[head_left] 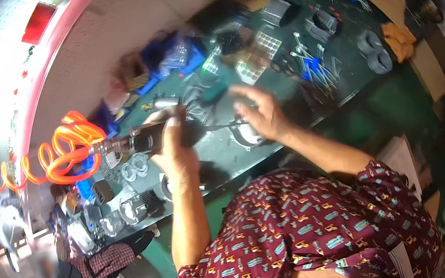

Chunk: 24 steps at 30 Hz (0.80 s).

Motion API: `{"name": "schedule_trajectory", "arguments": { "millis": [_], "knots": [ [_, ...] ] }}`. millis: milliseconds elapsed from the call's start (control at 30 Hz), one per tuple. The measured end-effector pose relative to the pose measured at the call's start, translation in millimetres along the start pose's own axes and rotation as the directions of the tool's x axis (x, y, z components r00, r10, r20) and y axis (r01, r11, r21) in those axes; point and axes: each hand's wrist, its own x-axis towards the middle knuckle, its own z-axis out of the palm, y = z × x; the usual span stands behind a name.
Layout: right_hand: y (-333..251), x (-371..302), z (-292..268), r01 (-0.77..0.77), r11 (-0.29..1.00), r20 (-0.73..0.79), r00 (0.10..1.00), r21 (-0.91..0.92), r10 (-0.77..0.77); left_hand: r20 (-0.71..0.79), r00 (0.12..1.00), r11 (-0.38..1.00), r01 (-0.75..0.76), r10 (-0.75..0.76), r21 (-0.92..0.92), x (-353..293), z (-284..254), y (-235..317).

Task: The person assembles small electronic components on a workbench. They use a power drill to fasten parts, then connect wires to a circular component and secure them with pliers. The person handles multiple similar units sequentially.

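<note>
My left hand (pixel 175 147) is wrapped around a dark pneumatic screwdriver (pixel 146 139), held level with its thin bit pointing right. An orange coiled air hose (pixel 68 150) runs from the tool's rear end off to the left. Beyond the bit's tip, my right hand (pixel 264 114) is open, thumb and index finger apart, over a round silver metal part (pixel 245 134) on the green bench. Its fingers partly cover that part; whether they touch it I cannot tell. Motion blurs the bit's end.
Blue-and-white wire bundles (pixel 313 68), a sheet of round stickers (pixel 259 56) and grey cable coils (pixel 374 52) lie on the bench (pixel 220 163). Blue bins (pixel 179 58) line the back. Metal housings (pixel 134 208) stand at the left, near another person's checked sleeve (pixel 110 259).
</note>
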Motion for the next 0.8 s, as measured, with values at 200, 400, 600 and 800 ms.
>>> {"name": "schedule_trajectory", "arguments": {
  "millis": [200,400,600,800],
  "knots": [
    [108,-38,-33,0.075,0.858,-0.066,0.99,-0.508,-0.125,0.117,0.987,0.988,-0.119,0.108,0.096,-14,-4,-19],
    [128,-46,-26,0.045,0.926,-0.051,0.996,-0.376,-0.068,0.101,0.991,0.961,-0.11,0.087,0.253,-31,-4,-61],
    [134,-44,-28,0.1,0.94,-0.069,0.989,-0.327,-0.129,0.083,0.974,0.942,-0.225,0.211,0.248,-32,-16,-92],
    [133,-44,-28,0.093,0.949,-0.063,0.991,-0.301,-0.117,0.062,0.966,0.944,-0.259,0.251,0.203,-32,-15,-95]
  ]
}}
